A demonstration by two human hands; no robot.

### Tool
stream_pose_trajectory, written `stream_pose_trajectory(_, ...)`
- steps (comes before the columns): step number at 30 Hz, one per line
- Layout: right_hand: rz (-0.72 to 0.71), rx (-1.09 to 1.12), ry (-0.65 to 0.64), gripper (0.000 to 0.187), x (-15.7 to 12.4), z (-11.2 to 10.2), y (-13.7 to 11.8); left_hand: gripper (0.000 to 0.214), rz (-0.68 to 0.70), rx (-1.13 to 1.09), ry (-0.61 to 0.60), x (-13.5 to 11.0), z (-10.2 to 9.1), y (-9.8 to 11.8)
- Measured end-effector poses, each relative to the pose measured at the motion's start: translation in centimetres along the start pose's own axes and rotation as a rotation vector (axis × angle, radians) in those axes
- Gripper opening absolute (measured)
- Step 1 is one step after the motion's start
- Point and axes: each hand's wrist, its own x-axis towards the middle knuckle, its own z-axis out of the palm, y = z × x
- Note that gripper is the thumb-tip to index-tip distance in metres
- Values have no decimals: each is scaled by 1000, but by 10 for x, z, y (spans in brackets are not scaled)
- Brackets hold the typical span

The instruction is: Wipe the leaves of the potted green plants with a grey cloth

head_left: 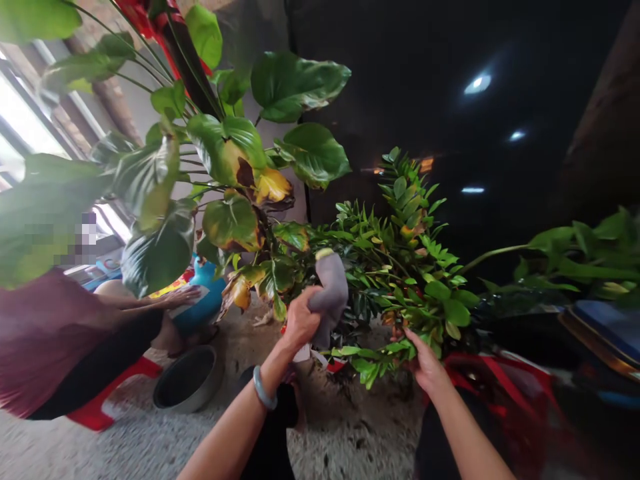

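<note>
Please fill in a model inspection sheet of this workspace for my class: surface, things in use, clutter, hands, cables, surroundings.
Surface: rough grey floor, dark bits scattered on it.
Things in use: grey cloth with a yellowish end; low leafy plant.
Clutter: dark basin on the left; blurred red item on the right.
Hands: left grips the cloth; right is at the leaves, grip unclear.
Cables: nothing seen.
Surroundings: large-leaved plant, some leaves yellow and brown; another person seated on a red stool.
</note>
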Motion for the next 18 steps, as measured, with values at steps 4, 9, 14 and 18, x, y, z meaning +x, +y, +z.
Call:
stream_pose_trajectory(4,2,0,1,27,-3,-2,-2,34,70,-75,-417,-32,-1,-5)
stream_pose_trajectory(9,-16,8,-1,28,0,-1,0,30,203,-153,-109,3,-27,29)
stream_pose_trajectory(14,-21,-16,3,28,2,0,3,33,137,-55,24,33,-14,18)
stream_pose_trajectory(18,-43,-51,-7,32,1,-3,2,41,40,129,-411,-8,1,-16)
